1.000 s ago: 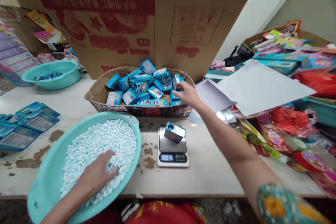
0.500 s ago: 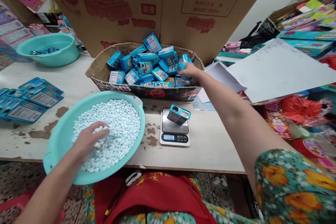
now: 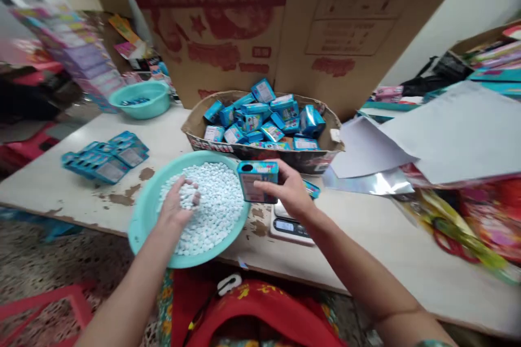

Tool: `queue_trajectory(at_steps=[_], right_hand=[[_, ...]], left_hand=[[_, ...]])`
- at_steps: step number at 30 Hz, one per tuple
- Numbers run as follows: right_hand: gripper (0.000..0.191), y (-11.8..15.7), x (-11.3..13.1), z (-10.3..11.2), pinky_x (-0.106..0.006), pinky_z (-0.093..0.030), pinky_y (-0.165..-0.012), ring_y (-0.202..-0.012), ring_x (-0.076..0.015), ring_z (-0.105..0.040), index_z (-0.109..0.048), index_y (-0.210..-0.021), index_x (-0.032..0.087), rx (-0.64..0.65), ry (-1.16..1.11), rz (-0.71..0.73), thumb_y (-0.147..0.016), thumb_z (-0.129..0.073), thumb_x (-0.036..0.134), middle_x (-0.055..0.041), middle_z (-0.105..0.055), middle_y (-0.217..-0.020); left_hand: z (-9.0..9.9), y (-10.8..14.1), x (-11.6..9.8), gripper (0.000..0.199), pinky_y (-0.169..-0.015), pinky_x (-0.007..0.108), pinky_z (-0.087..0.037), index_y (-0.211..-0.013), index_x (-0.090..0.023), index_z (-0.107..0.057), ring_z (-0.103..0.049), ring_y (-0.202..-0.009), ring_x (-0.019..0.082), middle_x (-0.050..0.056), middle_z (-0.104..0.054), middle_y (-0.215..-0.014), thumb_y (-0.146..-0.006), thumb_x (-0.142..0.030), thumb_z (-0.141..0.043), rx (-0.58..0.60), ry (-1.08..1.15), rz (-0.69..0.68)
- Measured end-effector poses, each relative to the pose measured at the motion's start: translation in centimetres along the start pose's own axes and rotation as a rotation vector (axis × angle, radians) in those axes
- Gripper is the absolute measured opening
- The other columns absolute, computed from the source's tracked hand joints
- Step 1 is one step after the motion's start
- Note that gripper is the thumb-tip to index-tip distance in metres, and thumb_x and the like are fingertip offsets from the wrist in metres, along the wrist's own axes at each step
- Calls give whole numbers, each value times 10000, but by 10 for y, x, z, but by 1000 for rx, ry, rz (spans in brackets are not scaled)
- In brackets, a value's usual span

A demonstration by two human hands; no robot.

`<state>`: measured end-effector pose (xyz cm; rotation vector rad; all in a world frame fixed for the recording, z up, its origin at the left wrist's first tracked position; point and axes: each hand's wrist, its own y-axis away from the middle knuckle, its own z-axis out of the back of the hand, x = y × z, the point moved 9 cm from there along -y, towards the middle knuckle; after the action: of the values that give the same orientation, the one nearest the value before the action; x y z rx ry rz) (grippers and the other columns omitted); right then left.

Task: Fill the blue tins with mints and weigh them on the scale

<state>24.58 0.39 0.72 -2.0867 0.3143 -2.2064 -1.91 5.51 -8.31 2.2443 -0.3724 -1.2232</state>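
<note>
My left hand (image 3: 179,206) is palm up inside a turquoise basin (image 3: 140,227), its fingers curled round several small white candies (image 3: 188,195). Loose white candies (image 3: 215,211) of the same kind fill the basin around it. Between the basin and the digital scale (image 3: 291,229), my right hand (image 3: 291,190) grips a blue box (image 3: 259,181) by its right side. That box is upright, with a dark round spot on its top face. Behind my right wrist, part of another blue item (image 3: 311,188) shows at the scale; the hand hides the rest.
An open carton (image 3: 268,157) of blue boxes stands behind the basin, against a tall cardboard box (image 3: 301,11). Blue boxes (image 3: 108,157) lie in rows at the left. A second turquoise basin (image 3: 142,111) is at the back left. Papers (image 3: 370,146) and colourful packaging crowd the right.
My right hand has come out of the carton and moved left and nearer, now gripping a blue box beside the basin. My left hand has turned palm up with candies. The view has swung left.
</note>
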Motion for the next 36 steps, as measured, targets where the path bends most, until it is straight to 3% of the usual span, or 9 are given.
queue_trajectory(at_steps=[2,5,8,11,17,24,36], right_hand=[[381,-1,-14,-35,-339,-523,-790,-845,-189,-630,-636,-1009,209,41,23,16,-701,-779,382,-6,-677,-915],[337,-7,-16,-77,-328,-491,-805,-857,-191,-605,-660,-977,212,80,144,124,-706,-772,378,-18,-652,-925],[320,-11,-13,-107,-326,-471,-802,-862,-197,-593,-665,-984,210,127,254,212,-714,-762,351,-26,-646,-931],[320,-15,-15,-124,-328,-462,-809,-886,-208,-595,-660,-1004,207,152,346,238,-718,-752,315,-32,-657,-957],[320,-17,-14,-131,-315,-447,-815,-913,-220,-604,-656,-1002,224,193,473,270,-697,-747,258,-18,-678,-959],[297,-23,-17,-127,-295,-436,-743,-845,-214,-598,-680,-936,223,194,488,225,-698,-779,371,-18,-683,-876],[277,-22,-24,-122,-259,-407,-684,-766,-180,-570,-650,-838,202,173,463,221,-696,-784,399,-2,-653,-804]], left_hand=[[-19,12,-16,155,-360,132,-310,-748,-181,-459,-456,-421,70,-17,-524,-615,-818,-267,-567,101,74,-60],[-41,29,-47,234,-357,143,-302,-719,-186,-452,-450,-416,69,-31,-518,-589,-765,-321,-637,184,135,-256],[-49,37,-67,306,-421,185,-401,-683,-178,-470,-501,-451,88,-32,-523,-568,-707,-372,-704,179,104,-484],[-48,33,-66,328,-495,219,-463,-675,-169,-490,-540,-472,101,-42,-524,-553,-656,-365,-752,155,51,-571],[-44,24,-66,351,-476,209,-441,-684,-168,-504,-532,-441,95,-51,-522,-517,-658,-425,-741,135,-14,-623],[-44,24,-71,349,-442,200,-422,-655,-164,-499,-483,-428,67,-56,-521,-550,-631,-381,-771,132,-45,-653],[-54,23,-67,322,-472,208,-459,-702,-154,-544,-505,-472,77,-41,-530,-586,-665,-390,-761,184,-68,-622]])
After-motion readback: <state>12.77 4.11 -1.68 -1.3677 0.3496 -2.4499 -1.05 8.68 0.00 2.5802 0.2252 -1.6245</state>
